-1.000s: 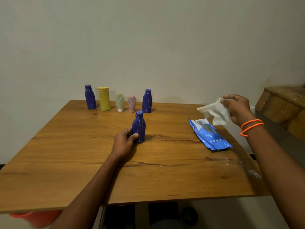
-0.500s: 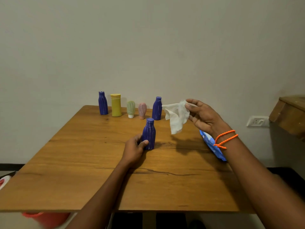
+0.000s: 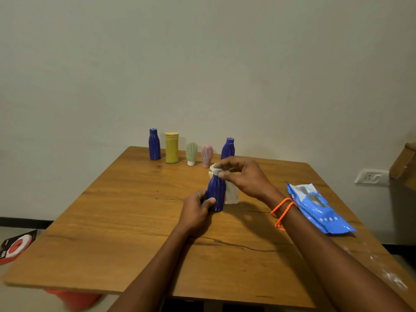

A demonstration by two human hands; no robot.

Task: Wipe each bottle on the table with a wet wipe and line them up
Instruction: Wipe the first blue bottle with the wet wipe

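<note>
A blue bottle (image 3: 216, 192) stands upright in the middle of the wooden table (image 3: 117, 217). My left hand (image 3: 196, 210) grips its lower body from the left. My right hand (image 3: 244, 176) pinches a white wet wipe (image 3: 231, 194) over the bottle's cap, and the wipe hangs down the bottle's right side. Along the far edge stand a blue bottle (image 3: 154, 144), a yellow bottle (image 3: 172, 147), a small green bottle (image 3: 191, 153), a small pink bottle (image 3: 206, 155) and another blue bottle (image 3: 228, 147).
A blue wet-wipe pack (image 3: 317, 208) lies on the table's right side. A wall socket (image 3: 371, 176) and a wooden cabinet (image 3: 404, 163) are at the right. A red bucket (image 3: 74, 299) sits under the near left edge; a red and black item (image 3: 15, 245) lies on the floor.
My right hand has carried the wipe from the right side, near the pack, over to the middle bottle and laid it on the cap. My left hand kept holding the bottle.
</note>
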